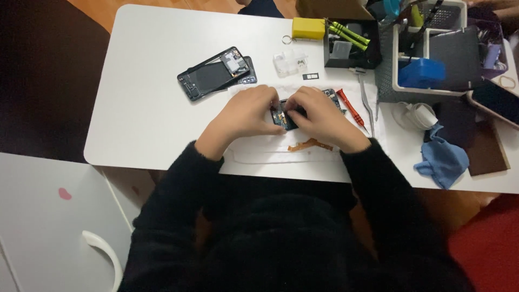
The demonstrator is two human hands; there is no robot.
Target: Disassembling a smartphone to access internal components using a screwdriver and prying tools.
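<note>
Both hands at centre of white surface (151, 108). Left hand (246, 116) & right hand (321, 119), fingers closed on small dark circuit part (282, 116) between them. Opened phone frame (216, 73) far left, red screwdriver (350, 107) just right, orange flex strip (309, 145) near.

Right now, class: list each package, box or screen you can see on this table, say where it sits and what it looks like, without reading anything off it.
Yellow box: far edge of the table, small, rectangular.
Black tray: right of the yellow box, open, square, holding green-handled tools.
Clear plastic packet: beside the tray, small, see-through.
Phone: right edge, dark blank screen, pale rim.
Opened phone body: beyond the left hand, black, screen not visible.
Blue box: in the white basket.
</note>
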